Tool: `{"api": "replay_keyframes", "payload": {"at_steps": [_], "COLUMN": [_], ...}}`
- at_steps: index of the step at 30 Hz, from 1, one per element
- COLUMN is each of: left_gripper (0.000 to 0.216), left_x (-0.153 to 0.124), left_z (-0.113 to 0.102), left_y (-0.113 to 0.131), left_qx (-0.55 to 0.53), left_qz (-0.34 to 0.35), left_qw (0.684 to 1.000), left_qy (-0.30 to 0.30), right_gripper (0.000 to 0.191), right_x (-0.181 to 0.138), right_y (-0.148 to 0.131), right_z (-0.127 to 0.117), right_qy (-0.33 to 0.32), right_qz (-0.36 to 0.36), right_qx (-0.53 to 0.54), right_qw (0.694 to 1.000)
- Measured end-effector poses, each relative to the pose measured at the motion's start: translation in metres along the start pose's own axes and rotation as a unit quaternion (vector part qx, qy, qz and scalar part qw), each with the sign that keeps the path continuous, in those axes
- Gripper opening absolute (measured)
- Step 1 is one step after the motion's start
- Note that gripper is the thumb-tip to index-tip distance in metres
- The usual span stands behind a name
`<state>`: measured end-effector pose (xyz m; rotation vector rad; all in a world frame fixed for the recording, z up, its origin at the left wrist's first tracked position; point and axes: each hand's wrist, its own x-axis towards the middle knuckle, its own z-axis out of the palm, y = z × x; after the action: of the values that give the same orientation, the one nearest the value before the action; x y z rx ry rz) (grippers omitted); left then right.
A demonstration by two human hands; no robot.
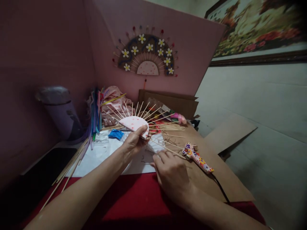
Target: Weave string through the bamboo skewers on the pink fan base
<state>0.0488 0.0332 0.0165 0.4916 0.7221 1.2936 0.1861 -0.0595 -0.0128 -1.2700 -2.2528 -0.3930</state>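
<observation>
My left hand [134, 142] is closed on a pink half-round piece [133, 123] with white dots, from which several thin wooden sticks fan outward. It holds the piece tilted above a white sheet [103, 153]. My right hand [171, 174] lies knuckles-up just right of it, fingers curled and pinching one thin wooden stick [168, 149] that points up-left toward the pink piece. A glue gun [198, 158] covered in coloured dots lies on the brown cardboard [216, 179] beside my right hand, its black cord trailing toward me.
A pile of loose sticks [168, 127] lies behind the fan. Coloured strips [96, 111], pink cloth [115, 99] and a grey lidded container [61, 110] stand at the left. A finished flowered fan [147, 54] hangs on the pink wall. Red cloth [141, 198] covers the near edge.
</observation>
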Motion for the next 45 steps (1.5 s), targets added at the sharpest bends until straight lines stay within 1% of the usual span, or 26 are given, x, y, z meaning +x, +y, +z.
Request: {"api": "replay_keyframes", "payload": {"at_steps": [2, 3, 5, 7, 10, 14, 19, 25, 28, 32, 35, 39, 42, 45], "left_gripper": [0.013, 0.013, 0.012, 0.012, 0.016, 0.020, 0.020, 0.020, 0.019, 0.018, 0.019, 0.018, 0.019, 0.019], "left_x": [-0.001, -0.002, -0.003, -0.006, -0.008, -0.006, -0.002, -0.004, -0.003, -0.002, -0.002, -0.001, 0.000, -0.001], "left_z": [0.001, 0.001, 0.003, 0.005, 0.007, 0.005, 0.001, 0.002, 0.002, 0.001, 0.001, 0.000, 0.001, 0.001], "left_y": [-0.002, -0.003, -0.005, -0.007, -0.008, -0.009, -0.010, -0.007, -0.006, -0.006, -0.007, -0.009, -0.010, -0.012], "left_qx": [0.013, 0.019, 0.023, 0.021, 0.024, 0.024, -0.003, -0.019, -0.023, -0.023, -0.024, -0.025, -0.019, -0.009], "left_qz": [0.006, 0.011, 0.025, 0.034, 0.043, 0.044, 0.030, 0.018, 0.020, 0.019, 0.022, 0.028, 0.025, 0.023], "left_qw": [1.000, 1.000, 0.999, 0.999, 0.999, 0.998, 0.999, 1.000, 0.999, 0.999, 0.999, 0.999, 0.999, 0.998], "left_qy": [-0.003, -0.003, -0.003, -0.005, 0.007, 0.021, 0.013, 0.017, 0.022, 0.020, 0.024, 0.035, 0.044, 0.056], "right_gripper": [0.014, 0.013, 0.013, 0.014, 0.015, 0.014, 0.009, 0.007, 0.009, 0.009, 0.011, 0.010, 0.013, 0.013], "right_x": [0.002, 0.006, 0.018, 0.031, 0.044, 0.047, 0.051, 0.060, 0.061, 0.060, 0.060, 0.063, 0.066, 0.068], "right_y": [-0.011, -0.014, -0.016, -0.014, -0.011, -0.008, -0.003, 0.004, 0.006, 0.003, 0.000, -0.001, 0.002, 0.006], "right_z": [-0.015, -0.021, -0.026, -0.024, -0.013, -0.005, -0.009, -0.014, -0.014, -0.012, -0.009, -0.005, -0.002, 0.000], "right_qy": [0.020, 0.046, 0.090, 0.099, 0.077, 0.069, 0.062, 0.039, 0.027, 0.011, 0.009, 0.013, 0.010, -0.004], "right_qz": [-0.035, -0.035, -0.012, 0.013, 0.030, 0.027, 0.005, 0.020, 0.013, 0.013, 0.007, -0.034, -0.070, -0.081], "right_qx": [-0.057, -0.078, -0.114, -0.132, -0.143, -0.152, -0.085, 0.009, 0.033, 0.008, -0.033, -0.105, -0.111, -0.094], "right_qw": [0.998, 0.995, 0.989, 0.986, 0.986, 0.986, 0.994, 0.999, 0.999, 1.000, 0.999, 0.994, 0.991, 0.992]}}
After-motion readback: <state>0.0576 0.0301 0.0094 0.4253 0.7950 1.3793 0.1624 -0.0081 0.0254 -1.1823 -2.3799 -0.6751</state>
